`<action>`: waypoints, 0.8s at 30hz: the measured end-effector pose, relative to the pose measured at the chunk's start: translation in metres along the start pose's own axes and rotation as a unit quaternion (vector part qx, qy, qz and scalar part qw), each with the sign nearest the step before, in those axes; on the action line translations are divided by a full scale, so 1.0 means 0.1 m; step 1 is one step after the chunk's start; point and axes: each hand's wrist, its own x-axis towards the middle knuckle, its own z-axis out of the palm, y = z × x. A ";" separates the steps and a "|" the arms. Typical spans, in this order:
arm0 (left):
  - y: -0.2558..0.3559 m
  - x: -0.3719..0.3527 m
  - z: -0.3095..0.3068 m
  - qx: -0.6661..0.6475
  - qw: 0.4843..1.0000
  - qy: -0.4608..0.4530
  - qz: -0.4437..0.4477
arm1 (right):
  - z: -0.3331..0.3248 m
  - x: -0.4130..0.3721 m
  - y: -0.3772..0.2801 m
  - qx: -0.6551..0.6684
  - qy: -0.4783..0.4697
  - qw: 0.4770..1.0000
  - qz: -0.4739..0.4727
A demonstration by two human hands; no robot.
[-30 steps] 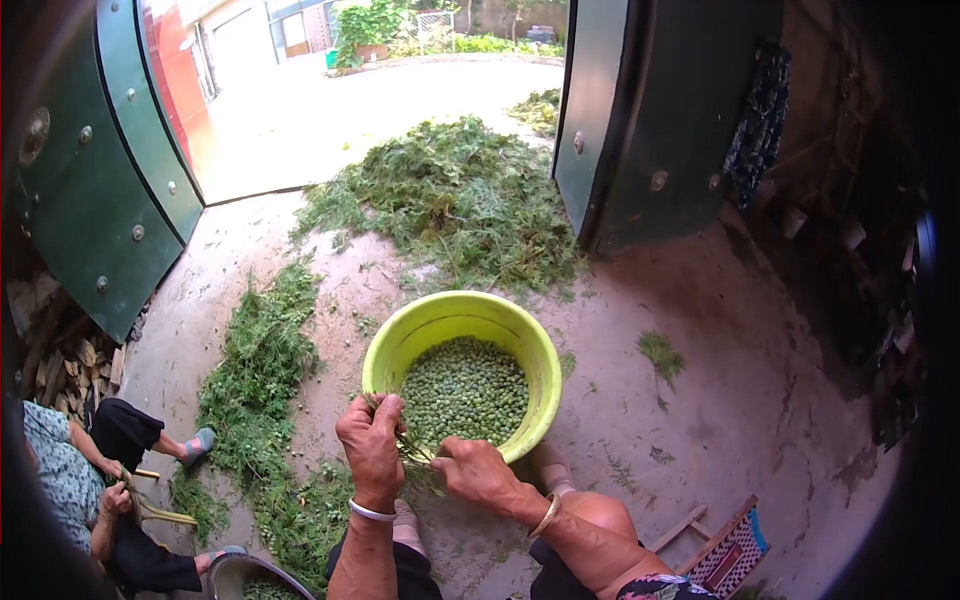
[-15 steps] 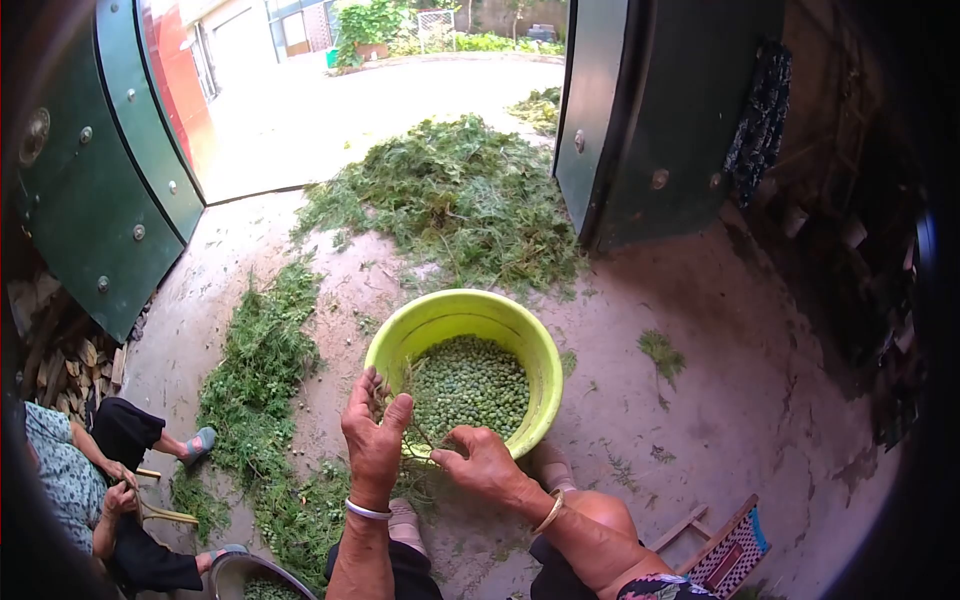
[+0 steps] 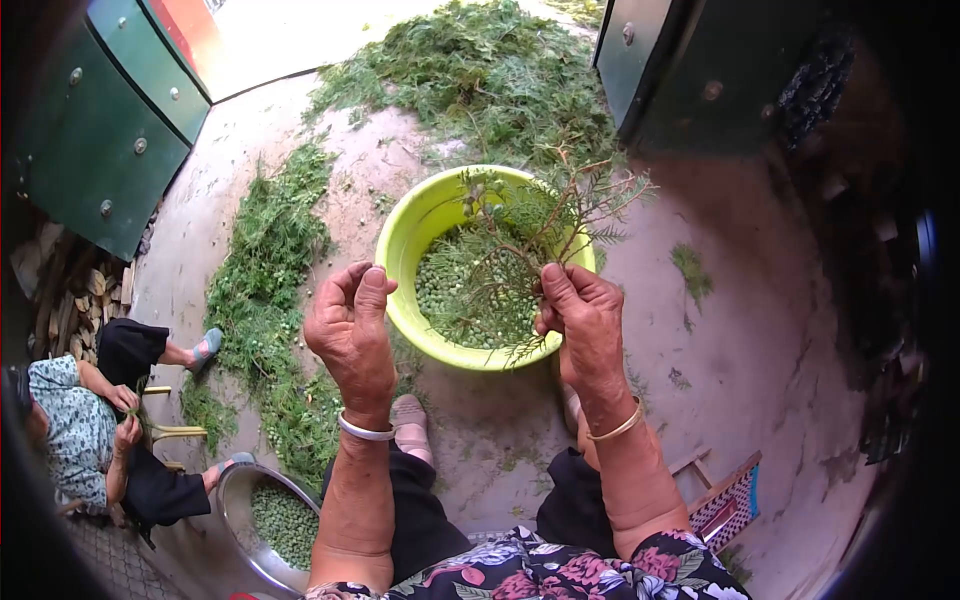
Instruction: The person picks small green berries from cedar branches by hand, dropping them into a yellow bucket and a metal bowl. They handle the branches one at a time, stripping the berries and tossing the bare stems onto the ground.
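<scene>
A leafy evergreen sprig (image 3: 535, 245) with thin brown twigs spreads over the yellow-green tub (image 3: 398, 250). My right hand (image 3: 588, 320) is closed on the sprig's stem end, at the tub's right near side. At the left rim, my left hand (image 3: 352, 335) is raised with thumb and fingertips pinched together; whatever may be between them is too small to make out. Small round green seed cones (image 3: 437, 290) fill the bottom of the tub, partly hidden by the sprig.
A heap of cut greenery (image 3: 470, 75) lies beyond the tub, and a strip of branches (image 3: 265, 240) runs along the left. A seated person (image 3: 85, 420) works at lower left, near a metal basin (image 3: 235, 500) of cones. A small woven-seat stool (image 3: 735, 505) lies at right.
My hands have moved apart, the left away from the stem. A bushy sprig now stands out over the tub in my right hand. The view has tilted downward.
</scene>
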 end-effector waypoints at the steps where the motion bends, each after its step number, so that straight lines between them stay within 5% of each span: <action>1: 0.00 -0.02 0.01 0.020 1.000 -0.010 0.012 | 0.01 -0.01 0.00 0.002 0.000 1.000 -0.001; 10: 0.11 -0.02 0.06 0.013 0.999 -0.052 -0.006 | -0.03 -0.05 -0.02 -0.118 -0.021 0.992 -0.034; 16: 0.06 0.07 -0.05 0.049 0.975 -0.213 -0.020 | -0.02 -0.11 -0.11 -0.293 -0.114 0.947 -0.065; 18: 0.15 0.11 -0.10 0.177 0.944 -0.278 0.016 | -0.10 -0.07 -0.03 -0.337 -0.136 0.928 -0.088; 24: 0.01 0.12 -0.18 0.189 0.935 -0.299 0.010 | -0.10 -0.05 -0.10 -0.412 -0.075 0.899 -0.124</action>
